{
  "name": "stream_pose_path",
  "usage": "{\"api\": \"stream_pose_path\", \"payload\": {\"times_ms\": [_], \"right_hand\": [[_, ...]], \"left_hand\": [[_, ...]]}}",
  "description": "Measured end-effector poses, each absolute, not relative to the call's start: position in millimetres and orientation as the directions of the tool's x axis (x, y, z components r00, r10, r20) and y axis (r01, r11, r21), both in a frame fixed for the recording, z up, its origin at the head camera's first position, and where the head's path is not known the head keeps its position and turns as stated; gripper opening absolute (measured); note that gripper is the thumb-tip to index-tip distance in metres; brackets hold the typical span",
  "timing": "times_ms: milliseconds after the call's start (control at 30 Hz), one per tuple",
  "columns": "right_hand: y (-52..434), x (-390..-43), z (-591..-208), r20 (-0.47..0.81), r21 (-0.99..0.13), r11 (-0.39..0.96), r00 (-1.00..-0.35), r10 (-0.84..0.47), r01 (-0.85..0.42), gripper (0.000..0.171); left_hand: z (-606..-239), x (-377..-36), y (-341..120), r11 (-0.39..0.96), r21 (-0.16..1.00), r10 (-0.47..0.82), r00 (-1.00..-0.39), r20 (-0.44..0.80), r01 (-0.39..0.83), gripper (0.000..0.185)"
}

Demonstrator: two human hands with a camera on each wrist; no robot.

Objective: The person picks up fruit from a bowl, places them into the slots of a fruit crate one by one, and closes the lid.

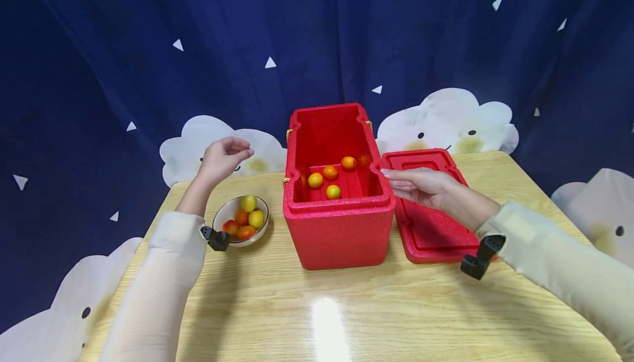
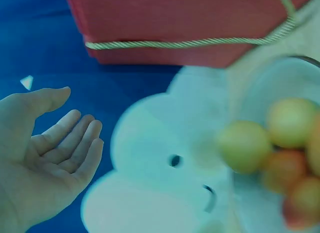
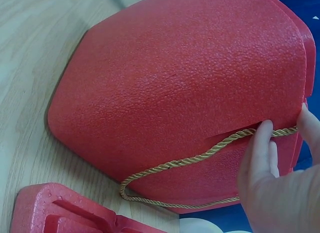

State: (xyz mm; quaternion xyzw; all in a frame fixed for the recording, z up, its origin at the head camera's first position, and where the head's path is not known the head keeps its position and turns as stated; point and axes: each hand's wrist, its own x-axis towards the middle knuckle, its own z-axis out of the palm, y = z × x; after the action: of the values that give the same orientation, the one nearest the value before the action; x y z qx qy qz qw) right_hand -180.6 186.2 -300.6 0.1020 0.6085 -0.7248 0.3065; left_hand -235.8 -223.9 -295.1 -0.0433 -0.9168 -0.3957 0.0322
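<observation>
Hands (image 1: 225, 155) empty — fruit (image 1: 331, 173) in box (image 1: 339, 230)

Open red foam box (image 1: 338, 208), upright

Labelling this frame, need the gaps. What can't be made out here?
- Bowl: head view, the left wrist camera mount covers its near rim; fruit count unsure.
- Fruit: left wrist view, blurred, kind unclear; bowl cut off by the right edge.
- Box interior: head view, near wall hides the front floor.
- Right hand: right wrist view, cut off by the edge; fingertips against the box wall at the rope, grip unclear.
- Lid: right hand and sleeve cover part.
</observation>
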Motion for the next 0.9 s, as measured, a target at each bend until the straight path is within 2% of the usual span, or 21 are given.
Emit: {"api": "stream_pose_path", "payload": {"times_ms": [233, 400, 900], "right_hand": [[187.0, -179.7, -300.8, -0.520, -0.815, -0.089, -0.791, -0.321, 0.572, 0.012], [186.4, -179.8, -300.3, -0.518, -0.816, -0.092, -0.793, -0.322, 0.570, 0.013], [186.2, -180.4, -300.1, -0.526, -0.807, -0.102, -0.787, -0.322, 0.581, 0.012]], "left_hand": [[-337.6, -221.5, -238.4, 0.656, 0.753, 0.041, -0.999, 0.034, 0.053, 0.035], [-358.5, -212.5, -243.2, 0.679, 0.734, 0.040, -0.999, -0.010, 0.020, 0.036], [-388.7, -201.8, -248.9, 0.765, 0.642, 0.087, -0.996, -0.036, 0.044, 0.042]]}}
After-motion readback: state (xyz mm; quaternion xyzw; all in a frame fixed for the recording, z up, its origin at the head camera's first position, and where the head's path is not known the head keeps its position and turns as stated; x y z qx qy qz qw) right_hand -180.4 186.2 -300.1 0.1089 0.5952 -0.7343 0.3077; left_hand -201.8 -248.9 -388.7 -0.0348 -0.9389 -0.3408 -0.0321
